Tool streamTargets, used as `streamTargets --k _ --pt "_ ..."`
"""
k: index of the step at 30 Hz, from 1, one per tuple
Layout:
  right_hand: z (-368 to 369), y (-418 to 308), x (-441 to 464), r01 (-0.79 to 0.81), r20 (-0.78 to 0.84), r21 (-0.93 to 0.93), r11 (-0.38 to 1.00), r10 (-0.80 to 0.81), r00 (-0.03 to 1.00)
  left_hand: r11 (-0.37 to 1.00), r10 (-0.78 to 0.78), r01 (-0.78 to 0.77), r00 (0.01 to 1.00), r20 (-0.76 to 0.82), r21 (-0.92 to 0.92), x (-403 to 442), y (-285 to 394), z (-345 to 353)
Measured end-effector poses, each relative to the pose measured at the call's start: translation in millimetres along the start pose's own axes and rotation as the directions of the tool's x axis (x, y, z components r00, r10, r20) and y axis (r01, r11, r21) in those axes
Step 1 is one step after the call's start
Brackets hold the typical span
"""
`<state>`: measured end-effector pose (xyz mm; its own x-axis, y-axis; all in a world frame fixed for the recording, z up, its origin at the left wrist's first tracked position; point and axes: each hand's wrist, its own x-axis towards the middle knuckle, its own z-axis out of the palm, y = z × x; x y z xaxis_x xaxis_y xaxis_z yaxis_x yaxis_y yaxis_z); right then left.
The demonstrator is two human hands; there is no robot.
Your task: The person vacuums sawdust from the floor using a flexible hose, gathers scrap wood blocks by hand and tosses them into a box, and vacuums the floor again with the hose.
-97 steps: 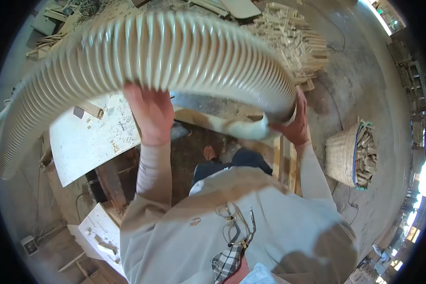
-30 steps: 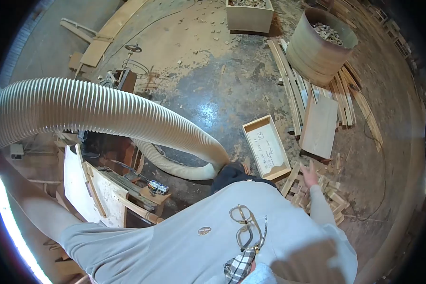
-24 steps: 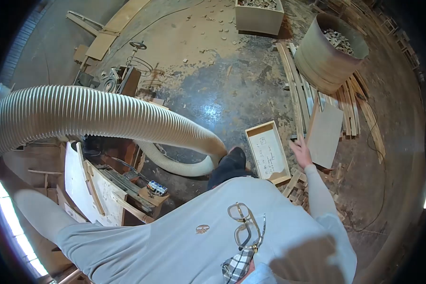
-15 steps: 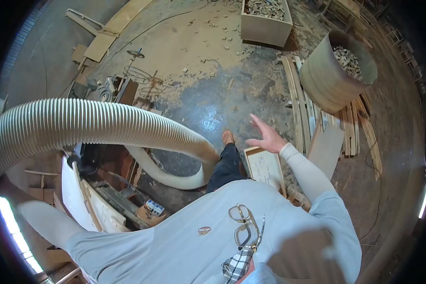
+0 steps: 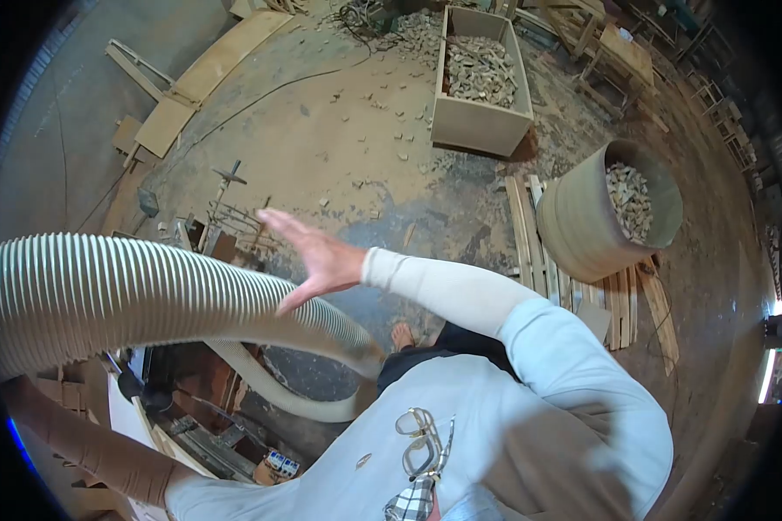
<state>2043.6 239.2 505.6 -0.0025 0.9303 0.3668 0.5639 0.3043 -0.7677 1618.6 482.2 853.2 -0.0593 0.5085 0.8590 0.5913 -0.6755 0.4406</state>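
Observation:
A thick ribbed hose [image 5: 148, 291] arches from the left edge down to beside my legs, where it bends back into a lower stretch [image 5: 278, 395]. My right hand [image 5: 321, 260] is above the hose's right part, its fingers spread and holding nothing. The right arm reaches across the front of my body. My left arm stretches out to the far left, and the hand at its end is hidden behind or beyond the hose. Glasses [image 5: 421, 438] hang at the neck of my grey shirt.
A long box of wood scraps [image 5: 480, 124] stands ahead. Right of it are a round bin [image 5: 582, 217] with scraps and planks [image 5: 530, 234] on the floor. A machine with a handwheel [image 5: 230, 178] is beyond the hose. Left below lie boards and a small can [image 5: 280, 464].
My right hand has swung left from near the shallow floor tray to above the hose. The view has shifted, and the scrap box and round bin now appear lower.

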Motion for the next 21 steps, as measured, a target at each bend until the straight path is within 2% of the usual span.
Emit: streamTargets --k 1,3,4,6,7,9,10,12,13,14,16,17,18,19,20,21 --pt "-3.2 -3.2 17.5 0.003 0.004 -0.004 1.000 -0.003 1.000 1.000 -0.001 0.001 1.000 0.008 -0.003 -2.1 10.0 11.3" --pt "-9.1 -9.6 47.1 0.201 0.025 0.118 0.972 -0.205 0.978 1.000 0.014 -0.014 1.000 0.017 -0.004 -4.8 34.5 32.0" --pt "-7.5 -7.6 56.6 0.209 0.032 0.120 0.970 -0.215 0.976 1.000 0.025 -0.025 0.999 0.026 -0.012 -6.6 49.4 44.9" --pt "-9.9 0.6 68.0 0.346 -0.046 0.320 0.882 -0.351 0.935 0.999 0.047 -0.046 0.998 0.037 -0.021 -11.4 82.7 71.1" --pt "-16.3 7.4 71.8 0.354 -0.033 0.326 0.877 -0.363 0.931 0.998 0.055 -0.054 0.997 0.046 -0.025 -13.6 99.9 87.8" --pt "-30.3 25.6 74.0 0.200 0.034 0.608 0.768 -0.277 0.960 0.996 0.077 -0.074 0.993 0.091 -0.044 -20.2 137.5 124.6" --pt "-37.6 39.1 71.3 0.204 0.048 0.628 0.751 -0.299 0.953 0.995 0.088 -0.082 0.988 0.127 -0.054 -23.3 159.3 147.2" --pt "-60.1 67.2 63.8 0.047 0.185 0.747 0.663 -0.275 0.943 0.991 0.094 -0.069 0.966 0.240 -0.113 -23.0 202.6 205.5" --pt "-62.3 82.2 56.9 0.002 0.196 0.788 0.616 -0.254 0.947 0.984 0.107 -0.055 0.941 0.321 -0.168 -21.4 226.4 247.4" --pt "-72.4 88.8 45.2 -0.016 0.201 0.800 0.600 -0.242 0.949 0.980 0.091 -0.008 0.907 0.411 -0.200 -24.1 241.5 288.1" --pt "-108.1 114.0 41.8 -0.273 0.423 0.821 0.502 -0.215 0.880 0.965 0.123 0.043 0.796 0.593 -0.257 -36.3 255.4 369.7" --pt "-114.3 126.2 41.1 -0.267 0.418 0.822 0.503 -0.215 0.883 0.950 0.286 -0.124 0.717 0.636 -0.288 -48.1 247.0 412.4" --pt "-117.1 141.7 35.5 -0.315 0.388 0.889 0.334 -0.180 0.904 0.842 -0.160 0.481 0.652 0.741 -0.242 -71.3 263.8 459.8" --pt "-121.6 160.0 28.7 -0.340 0.360 0.928 0.155 -0.134 0.923 0.833 -0.263 0.545 0.545 0.796 -0.098 -98.1 285.3 495.1" --pt "-126.6 178.2 23.0 -0.330 0.349 0.931 0.156 -0.111 0.931 0.849 -0.255 0.528 0.413 0.875 -0.002 -123.0 273.9 525.5" --pt "-131.0 194.4 21.2 -0.356 0.361 0.926 0.126 -0.019 0.932 0.840 -0.235 0.542 0.391 0.890 -0.017 -160.9 273.9 545.4"
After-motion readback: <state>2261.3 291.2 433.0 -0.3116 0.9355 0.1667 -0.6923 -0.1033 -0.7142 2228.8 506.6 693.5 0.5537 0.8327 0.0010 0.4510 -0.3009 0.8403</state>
